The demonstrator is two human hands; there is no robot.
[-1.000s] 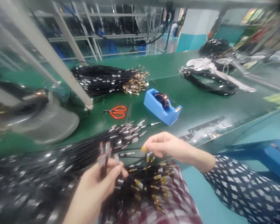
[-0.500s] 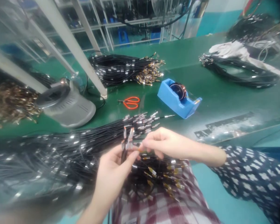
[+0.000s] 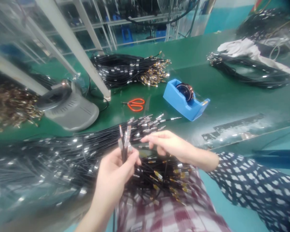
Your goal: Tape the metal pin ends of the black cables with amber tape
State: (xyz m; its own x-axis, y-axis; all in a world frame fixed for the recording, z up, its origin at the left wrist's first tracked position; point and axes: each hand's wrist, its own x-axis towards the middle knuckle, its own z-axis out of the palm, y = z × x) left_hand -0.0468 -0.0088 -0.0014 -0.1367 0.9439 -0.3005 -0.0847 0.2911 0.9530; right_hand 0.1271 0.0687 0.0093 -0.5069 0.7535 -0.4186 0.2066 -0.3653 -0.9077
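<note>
My left hand (image 3: 117,167) is closed around several black cables (image 3: 124,154), whose silver and orange-tipped ends stick up above the thumb and fingers. My right hand (image 3: 168,143) hovers just to the right, apart from the left one, its forefinger stretched out and the other fingers loosely bent. I make out nothing held in it. Beneath it lie loose cables with yellowish and silver ends (image 3: 158,175), partly across my lap. Left of my hands and behind them runs a long bundle of black cables with silver ends (image 3: 87,145).
On the green table (image 3: 190,58) are orange-handled scissors (image 3: 136,105), a blue tape dispenser (image 3: 183,102) and a grey rounded device (image 3: 73,111). A black cable bundle (image 3: 125,69) lies farther back. Coiled cables (image 3: 246,75) and white cloth (image 3: 244,48) are at right. White posts (image 3: 72,42) rise at left.
My right hand has drawn away from the left hand and its fingers have loosened. The left hand has shifted slightly left, still holding the cables.
</note>
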